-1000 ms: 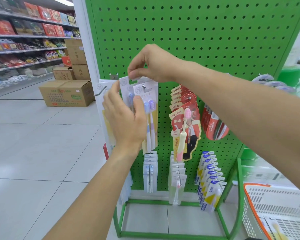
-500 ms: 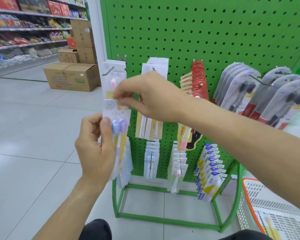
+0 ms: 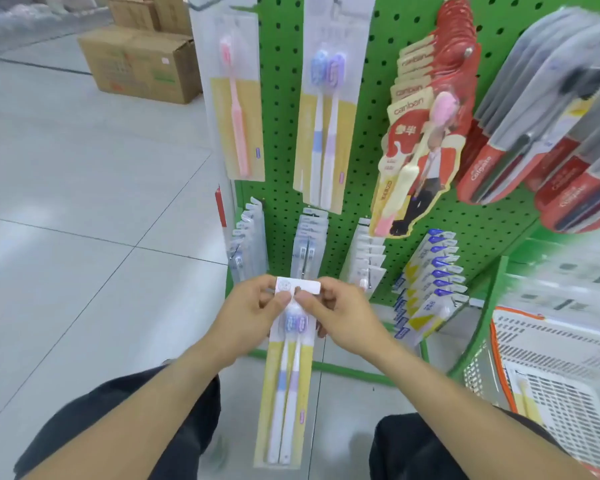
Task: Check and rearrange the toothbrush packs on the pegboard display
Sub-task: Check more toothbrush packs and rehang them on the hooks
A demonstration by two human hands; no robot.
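Both hands pinch the white card header of a twin toothbrush pack [image 3: 286, 372], the left hand [image 3: 248, 320] at its left corner and the right hand [image 3: 343, 318] at its right, thumbs pressed on the front near the hang hole. The pack hangs straight down from the fingers, low in front of the pegboard [image 3: 281, 98]: a long, flat yellow card under clear glossy plastic, with a blue-handled and a lilac-handled brush side by side. The person crouches, dark trouser knees either side of the pack.

Above the hands on the perforated green metal pegboard hangs a matching twin pack [image 3: 326, 109], and left of that a pink single pack [image 3: 234, 98]. To the right hang rounded red packs [image 3: 420, 133] printed "canban", then blurred red-and-grey packs [image 3: 534, 140] at the far right. Smaller white packs [image 3: 309, 240] fill the low hooks of the pegboard, with blue-and-yellow packs [image 3: 430, 282] beside them.

A white slotted plastic basket [image 3: 541, 375] with an orange rim sits right of the pegboard's green frame. Left of the pegboard, glossy pale floor tiles [image 3: 84, 202] run to stacked cardboard boxes [image 3: 142, 60].
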